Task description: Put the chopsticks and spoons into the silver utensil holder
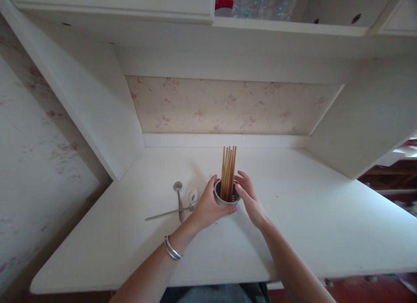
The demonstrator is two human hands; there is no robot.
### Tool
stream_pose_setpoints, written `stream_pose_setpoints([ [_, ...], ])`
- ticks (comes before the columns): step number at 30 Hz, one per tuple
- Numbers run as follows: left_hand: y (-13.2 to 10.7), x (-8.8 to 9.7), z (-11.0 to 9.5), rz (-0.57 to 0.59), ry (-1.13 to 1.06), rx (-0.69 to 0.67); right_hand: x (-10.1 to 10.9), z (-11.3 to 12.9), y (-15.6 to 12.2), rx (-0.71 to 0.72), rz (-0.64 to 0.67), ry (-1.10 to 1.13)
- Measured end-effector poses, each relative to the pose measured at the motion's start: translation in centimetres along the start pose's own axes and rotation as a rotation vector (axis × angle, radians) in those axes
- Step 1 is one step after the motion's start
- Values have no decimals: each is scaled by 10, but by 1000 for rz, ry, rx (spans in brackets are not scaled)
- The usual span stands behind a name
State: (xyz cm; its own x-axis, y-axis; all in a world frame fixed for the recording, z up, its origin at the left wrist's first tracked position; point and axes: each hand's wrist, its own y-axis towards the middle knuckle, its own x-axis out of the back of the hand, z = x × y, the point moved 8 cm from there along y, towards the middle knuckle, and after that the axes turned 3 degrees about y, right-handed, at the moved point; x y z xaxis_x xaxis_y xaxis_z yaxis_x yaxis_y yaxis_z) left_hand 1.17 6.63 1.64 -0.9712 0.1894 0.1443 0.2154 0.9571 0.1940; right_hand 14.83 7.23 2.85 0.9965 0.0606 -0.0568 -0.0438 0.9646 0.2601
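Note:
A small round metal holder [227, 198] stands on the white desk [293, 225], with several wooden chopsticks [228, 172] upright in it. My left hand [207, 206] wraps around the holder's left side, fingers curled under its rim. My right hand [250, 199] rests against the holder's right side, fingers together and touching the rim near the chopsticks. A silver bracelet [172, 248] sits on my left wrist.
Left of the holder lie a metal spoon [178, 198], a small white ceramic spoon [192, 194] and a thin metal utensil [166, 214]. A shelf above carries plastic water bottles [260, 2]. White side panels wall the desk on both sides.

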Motion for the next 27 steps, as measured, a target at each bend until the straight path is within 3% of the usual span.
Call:
stream_pose_setpoints([
  [4,-7,25,-5,2,89,7,-6,-6,-11,3,126,22],
  [9,-16,76,-25,32,304,23,-12,-9,-14,21,165,-4],
  [13,-22,102,-20,123,694,79,-13,-10,-14,20,146,-34],
  [16,-30,103,-10,240,973,13,-12,-10,-15,23,132,-44],
  [19,-36,98,0,331,1106,-49,-10,-12,-15,25,118,-32],
  [27,-27,95,15,325,1166,33,-11,-17,-15,55,124,-87],
])
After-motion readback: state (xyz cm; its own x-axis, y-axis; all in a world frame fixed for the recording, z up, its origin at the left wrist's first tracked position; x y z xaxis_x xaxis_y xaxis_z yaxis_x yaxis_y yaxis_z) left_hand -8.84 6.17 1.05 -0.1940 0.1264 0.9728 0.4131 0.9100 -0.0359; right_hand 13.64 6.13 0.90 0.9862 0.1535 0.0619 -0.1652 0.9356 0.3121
